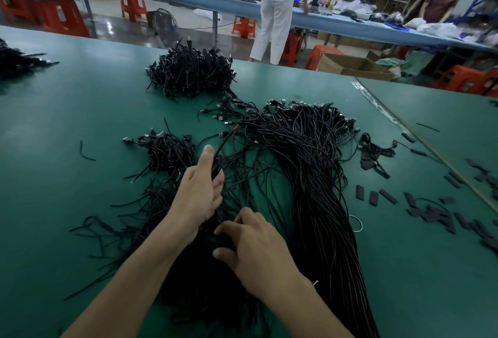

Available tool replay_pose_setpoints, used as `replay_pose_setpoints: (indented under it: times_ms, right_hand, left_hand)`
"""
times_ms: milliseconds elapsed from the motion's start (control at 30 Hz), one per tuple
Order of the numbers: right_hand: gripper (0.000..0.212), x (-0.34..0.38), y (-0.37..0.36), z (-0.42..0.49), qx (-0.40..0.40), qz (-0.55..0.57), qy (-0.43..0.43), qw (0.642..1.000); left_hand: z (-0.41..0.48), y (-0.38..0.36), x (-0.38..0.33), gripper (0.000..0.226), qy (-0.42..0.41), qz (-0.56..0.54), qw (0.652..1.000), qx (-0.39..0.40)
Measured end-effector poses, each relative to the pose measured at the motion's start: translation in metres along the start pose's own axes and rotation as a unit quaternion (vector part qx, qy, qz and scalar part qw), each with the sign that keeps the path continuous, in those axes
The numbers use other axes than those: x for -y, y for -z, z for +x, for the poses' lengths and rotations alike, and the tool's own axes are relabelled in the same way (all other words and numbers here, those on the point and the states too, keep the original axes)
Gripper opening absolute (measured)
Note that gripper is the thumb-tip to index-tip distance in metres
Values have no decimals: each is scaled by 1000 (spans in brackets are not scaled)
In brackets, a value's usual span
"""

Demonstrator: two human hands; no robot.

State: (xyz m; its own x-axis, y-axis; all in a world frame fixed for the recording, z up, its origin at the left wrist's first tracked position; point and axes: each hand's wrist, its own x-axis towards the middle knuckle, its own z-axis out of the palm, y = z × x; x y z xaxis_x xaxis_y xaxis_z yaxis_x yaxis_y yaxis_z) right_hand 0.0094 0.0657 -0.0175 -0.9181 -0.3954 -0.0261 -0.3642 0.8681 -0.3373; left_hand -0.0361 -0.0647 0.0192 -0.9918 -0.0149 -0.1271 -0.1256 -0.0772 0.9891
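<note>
Left hand (199, 194) raised off the mat, thumb up, fingers curled round a thin bunch of cable strands (217, 167). Right hand (258, 251) lower and nearer, thumb and fingers curled round the same bunch just below the left. Both closed on it, neither spread. Bunch rising out of the dark loose cable mass (204, 283) under the forearms, with one strand running from the left thumb up and right toward the scattered plug ends (223, 117). Just right of the hands: long cable bundle (318, 202), straight on the near side, curving and fanning at the far end into a row of connectors (301, 104). Just behind the left hand: small tangled heap (167, 149). Farther back, well apart: bigger coiled heap (188, 73). All on the green table mat (80, 111). Right of the bundle: thin white loop (357, 223), touching its edge or just beside it, cannot tell which. Beyond that, scattered flat black sleeve pieces (388, 196) and one small coiled cable (374, 146). Short cut-off (86, 153) alone on the mat at left. Background: person in white trousers (275, 22) standing at a long blue bench (188, 0), red stools (59, 16), open cardboard box (347, 64) on the floor
</note>
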Motion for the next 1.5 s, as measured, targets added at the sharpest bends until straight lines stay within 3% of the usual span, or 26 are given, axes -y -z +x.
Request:
replay_pose_setpoints:
  times_ms: [133,367,633,867,1100,1333,1500]
  right_hand:
    - [25,0,-3,1,-15,-25,6,1000]
    - [60,13,-11,2,25,-69,-2,997]
    - [24,18,-9,4,-8,23,-17,1000]
    - [29,24,-15,3,-17,7,-12,1000]
    - [24,29,-15,8,-33,94,-62,993]
    - [23,25,-19,7,-68,125,-58,988]
    - [14,14,-2,12,-84,253,-120,956]
  left_hand:
    - [1,2,6,60,-16,-1,1000,-3]
    - [4,5,4,79,-64,36,997,-17]
    - [8,10,-6,61,-30,-38,999,6]
    - [3,6,-7,58,-48,15,999,3]
    - [1,-3,-17,58,-97,47,994,26]
    - [7,11,-15,61,-35,-17,999,-8]
    - [8,13,-17,66,-45,-13,999,-19]
